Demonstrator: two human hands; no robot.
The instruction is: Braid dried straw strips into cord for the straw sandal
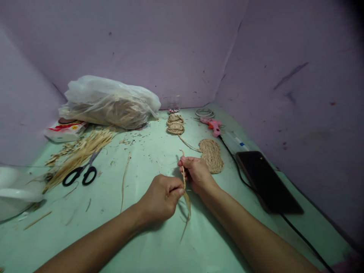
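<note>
Near the middle of the green counter (148, 242), a thin straw strip (187, 200) runs between both hands. The right hand (197, 174) is clenched on its upper end, and the left hand (162, 197) pinches it just below, with loose ends trailing nearer on the counter. A braided oval mat (212, 154) lies just right of the right hand. At the far left, a clear plastic bag (110, 100) holds dried straw. A white bowl (14, 189) sits at the left edge, its contents hidden. Scissors (81, 172) lie left, beside loose straw (81, 149).
</note>
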